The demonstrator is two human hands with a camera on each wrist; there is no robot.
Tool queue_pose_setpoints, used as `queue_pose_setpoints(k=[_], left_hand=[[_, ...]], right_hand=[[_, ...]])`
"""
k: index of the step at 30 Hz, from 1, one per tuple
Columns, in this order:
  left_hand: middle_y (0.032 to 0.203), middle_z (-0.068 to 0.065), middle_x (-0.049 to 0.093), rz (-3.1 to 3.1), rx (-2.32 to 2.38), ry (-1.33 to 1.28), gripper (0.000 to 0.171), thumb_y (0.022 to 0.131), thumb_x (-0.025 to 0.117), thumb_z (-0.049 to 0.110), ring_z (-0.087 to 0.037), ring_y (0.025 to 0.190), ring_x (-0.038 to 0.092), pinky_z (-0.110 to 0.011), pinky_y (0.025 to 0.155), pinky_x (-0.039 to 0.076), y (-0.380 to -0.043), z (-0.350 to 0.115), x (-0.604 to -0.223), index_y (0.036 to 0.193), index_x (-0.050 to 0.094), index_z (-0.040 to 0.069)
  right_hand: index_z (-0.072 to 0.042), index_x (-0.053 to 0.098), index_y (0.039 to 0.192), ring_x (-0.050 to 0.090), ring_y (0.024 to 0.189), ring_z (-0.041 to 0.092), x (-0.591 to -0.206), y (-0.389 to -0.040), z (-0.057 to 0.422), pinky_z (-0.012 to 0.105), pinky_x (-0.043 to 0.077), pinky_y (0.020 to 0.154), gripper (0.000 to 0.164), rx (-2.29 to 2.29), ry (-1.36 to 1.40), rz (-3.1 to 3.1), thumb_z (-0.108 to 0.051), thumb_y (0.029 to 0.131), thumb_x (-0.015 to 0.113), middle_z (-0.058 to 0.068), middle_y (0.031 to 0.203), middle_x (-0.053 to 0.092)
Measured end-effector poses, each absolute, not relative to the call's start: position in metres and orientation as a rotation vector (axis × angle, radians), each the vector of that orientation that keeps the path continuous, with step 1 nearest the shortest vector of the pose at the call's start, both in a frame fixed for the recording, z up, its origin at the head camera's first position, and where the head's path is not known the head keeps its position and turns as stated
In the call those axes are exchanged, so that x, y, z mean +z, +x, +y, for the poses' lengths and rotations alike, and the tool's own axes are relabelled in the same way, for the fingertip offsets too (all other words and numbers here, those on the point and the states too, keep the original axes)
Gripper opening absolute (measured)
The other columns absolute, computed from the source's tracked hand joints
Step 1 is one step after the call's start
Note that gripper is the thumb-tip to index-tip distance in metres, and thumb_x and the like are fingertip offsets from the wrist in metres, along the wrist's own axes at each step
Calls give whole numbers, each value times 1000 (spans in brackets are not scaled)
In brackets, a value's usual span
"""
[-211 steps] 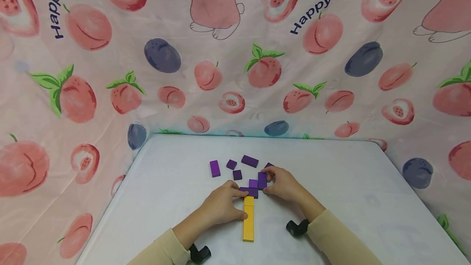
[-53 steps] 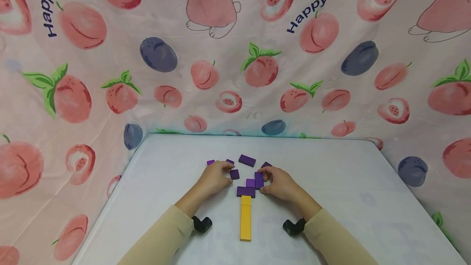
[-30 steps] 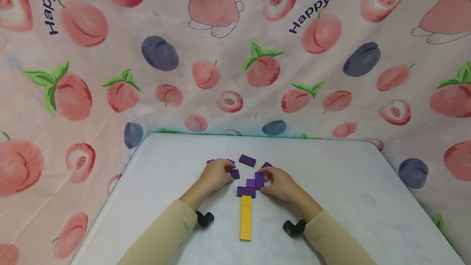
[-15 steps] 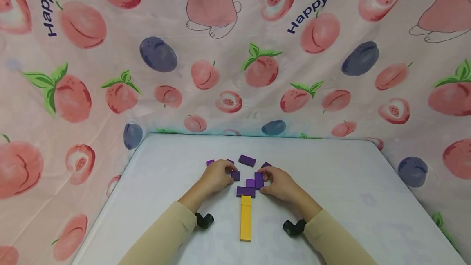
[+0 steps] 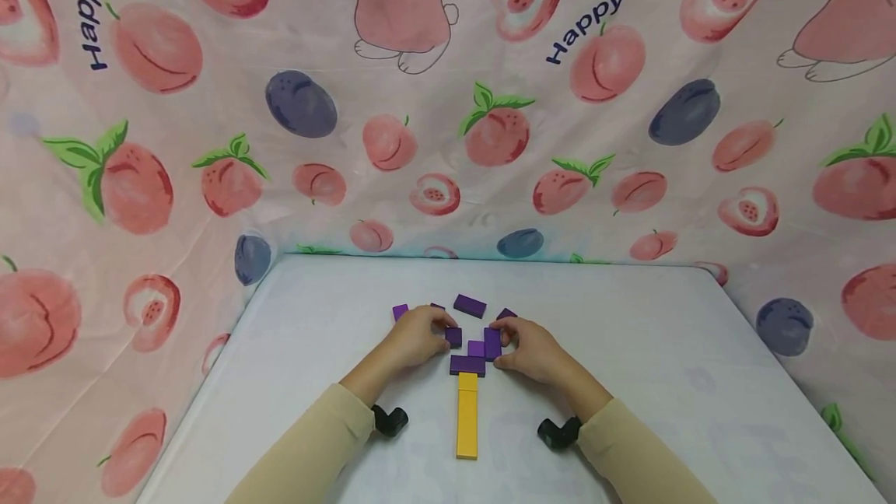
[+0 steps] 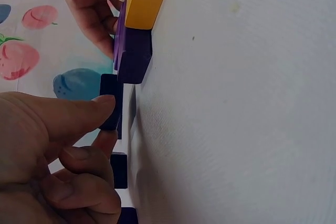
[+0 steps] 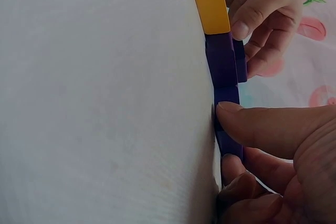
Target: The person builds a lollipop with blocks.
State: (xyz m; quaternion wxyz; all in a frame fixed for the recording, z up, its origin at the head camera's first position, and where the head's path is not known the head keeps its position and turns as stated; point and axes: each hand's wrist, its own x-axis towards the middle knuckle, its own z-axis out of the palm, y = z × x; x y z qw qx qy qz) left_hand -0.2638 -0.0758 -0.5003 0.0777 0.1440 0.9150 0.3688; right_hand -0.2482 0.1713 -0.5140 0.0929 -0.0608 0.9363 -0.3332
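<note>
In the head view my left hand [image 5: 414,336] pinches a small dark purple block [image 5: 454,337] between thumb and fingers; the left wrist view shows the thumb on the face of this block [image 6: 109,87]. My right hand [image 5: 537,351] grips an oblong purple block [image 5: 493,342] standing lengthwise, thumb at its near end, fingers at its far end. Against that block lies a small lighter purple block [image 5: 476,348]. Just nearer is a crosswise purple block [image 5: 467,365], with a column of yellow blocks [image 5: 467,422] running from it toward me.
Behind the hands lie a dark purple oblong block [image 5: 470,306], another purple block [image 5: 507,313] by the right fingers, and a bright purple block [image 5: 400,312] partly behind the left hand. A further purple block [image 5: 437,306] peeks out there. The white table [image 5: 630,372] meets a fruit-print cloth [image 5: 448,177].
My left hand has left the crosswise purple block, taken the small dark purple block and shifted it right and slightly nearer. The right hand stays at its oblong block.
</note>
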Motion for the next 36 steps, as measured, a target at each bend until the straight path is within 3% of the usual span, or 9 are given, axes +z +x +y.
queue_pose_setpoints(k=[20,27,36], left_hand=[[114,-5,78,2689,1102,470,28,89,86,8,-26,115,68,-53,110,52,-263,-75,-504,115,82,16],[104,-2,74,2692,1124,467,17,97,78,13,-20,99,64,-46,98,55,-262,-76,-503,114,82,15],[99,-1,70,2695,1121,470,14,97,77,11,-18,93,61,-40,90,53,-260,-75,-504,109,82,15]], right_hand=[[-21,71,136,55,96,19,-515,-249,171,35,48,84,60,-979,-190,2789,-15,81,94,-1,98,61],[-21,71,136,55,95,19,-514,-248,171,36,46,84,59,-974,-192,2794,-15,81,94,-2,98,62],[-20,71,136,54,93,19,-513,-248,170,35,45,81,60,-989,-184,2784,-15,81,94,-1,98,62]])
